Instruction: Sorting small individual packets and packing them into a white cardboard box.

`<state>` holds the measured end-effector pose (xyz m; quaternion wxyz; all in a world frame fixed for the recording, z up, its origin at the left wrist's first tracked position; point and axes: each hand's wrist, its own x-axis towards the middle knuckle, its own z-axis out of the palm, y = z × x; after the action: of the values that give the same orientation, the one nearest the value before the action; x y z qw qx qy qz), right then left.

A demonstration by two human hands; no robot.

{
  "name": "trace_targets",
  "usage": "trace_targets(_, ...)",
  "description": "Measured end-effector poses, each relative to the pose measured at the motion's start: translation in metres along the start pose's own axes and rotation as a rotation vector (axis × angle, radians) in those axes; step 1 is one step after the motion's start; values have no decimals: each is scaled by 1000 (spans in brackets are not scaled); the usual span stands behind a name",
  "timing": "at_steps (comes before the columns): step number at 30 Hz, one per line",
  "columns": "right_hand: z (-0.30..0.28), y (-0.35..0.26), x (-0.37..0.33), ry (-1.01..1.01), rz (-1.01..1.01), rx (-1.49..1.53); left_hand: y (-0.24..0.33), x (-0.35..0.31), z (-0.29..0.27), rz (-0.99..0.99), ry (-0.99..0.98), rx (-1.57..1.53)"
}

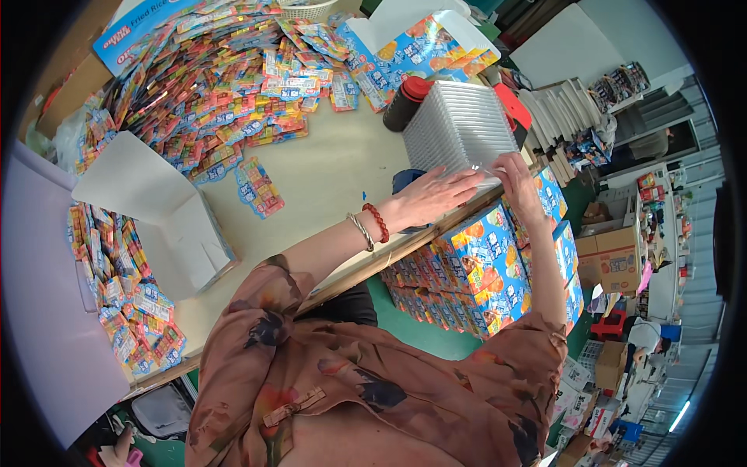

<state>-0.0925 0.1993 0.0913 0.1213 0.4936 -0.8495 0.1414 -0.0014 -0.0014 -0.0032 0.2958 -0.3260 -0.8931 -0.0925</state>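
On the table (pixel 319 175), a heap of packets (pixel 226 101) fills the far left, one loose packet (pixel 261 188) before it. Nearer left lies an open box (pixel 191 226) — a smaller pile (pixel 128 288) left of it. Rightward, a bottle (pixel 400 113) stands left of the tray stack (pixel 459 121); both hands — left (pixel 436 198), right (pixel 520 191) — are at its near end.

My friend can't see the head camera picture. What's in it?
A person's left hand and right hand are at the near edge of stacked clear plastic trays on a table, with colourful packets heaped farther left.
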Motion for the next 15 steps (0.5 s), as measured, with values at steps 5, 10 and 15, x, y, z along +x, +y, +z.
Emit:
trace_targets(5,-5,3,5,-72,63,-1,10,8,-23,125,58,-120)
trace_targets(10,-14,-1,19,-112,23,110,16,28,-33,-62,252,139)
trace_targets(15,-12,1,20,-128,0,114,19,15,-4,-4,-69,437)
